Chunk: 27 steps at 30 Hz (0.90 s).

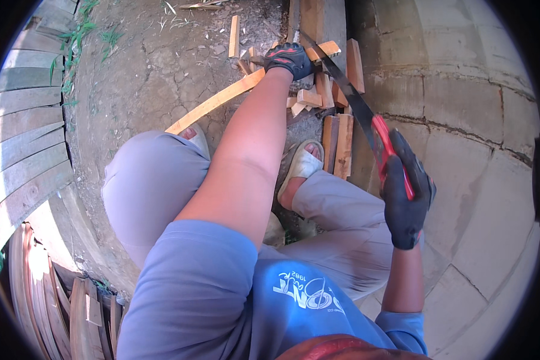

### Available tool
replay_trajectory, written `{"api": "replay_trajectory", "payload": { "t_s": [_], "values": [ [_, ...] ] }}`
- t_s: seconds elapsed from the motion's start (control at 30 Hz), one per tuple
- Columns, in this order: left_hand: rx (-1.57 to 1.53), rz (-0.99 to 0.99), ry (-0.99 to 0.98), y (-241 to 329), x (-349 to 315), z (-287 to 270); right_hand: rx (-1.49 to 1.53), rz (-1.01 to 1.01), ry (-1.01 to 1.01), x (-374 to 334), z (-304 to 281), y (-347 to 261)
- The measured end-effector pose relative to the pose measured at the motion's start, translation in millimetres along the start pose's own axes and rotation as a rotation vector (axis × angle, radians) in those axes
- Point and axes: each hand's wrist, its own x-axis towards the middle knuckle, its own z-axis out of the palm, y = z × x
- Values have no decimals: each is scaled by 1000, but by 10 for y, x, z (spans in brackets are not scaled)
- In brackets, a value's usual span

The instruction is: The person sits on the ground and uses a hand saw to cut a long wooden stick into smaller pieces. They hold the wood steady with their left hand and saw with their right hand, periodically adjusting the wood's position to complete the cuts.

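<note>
My left hand [288,60], in a black glove with red marks, is closed over a long, narrow wooden strip [219,103]. The strip slants from beside my left foot up to the right, and its short far end sticks out past the hand. In my right hand [409,189], also gloved in black, is the red handle of a handsaw [355,103]. Its dark blade runs up and to the left and crosses the strip's end just right of my left hand. From this view I cannot tell how deep the teeth sit in the wood.
Several short wood offcuts [309,98] lie below the strip, near my sandalled foot [306,162]. A thick timber [312,21] stands behind the cut end. Along the right runs a block wall [462,114]; boards [30,114] line the left. Another offcut [234,37] lies on the dirt.
</note>
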Motion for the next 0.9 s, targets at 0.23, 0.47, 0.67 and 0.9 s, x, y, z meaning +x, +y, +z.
{"api": "replay_trajectory", "payload": {
  "t_s": [0.23, 0.47, 0.67, 0.9],
  "values": [
    [-59, 26, -49, 143, -76, -59, 54, -189, 123, 1160, 973, 208],
    [-35, 57, -53, 125, -95, -142, 116, -183, 87, 1110, 931, 255],
    [-39, 30, -45, 57, -31, -101, 50, -56, -18, 307, 217, 89],
    [-36, 19, -73, 112, -79, -176, 16, -38, -6, -8, 19, 108]
  ]
}}
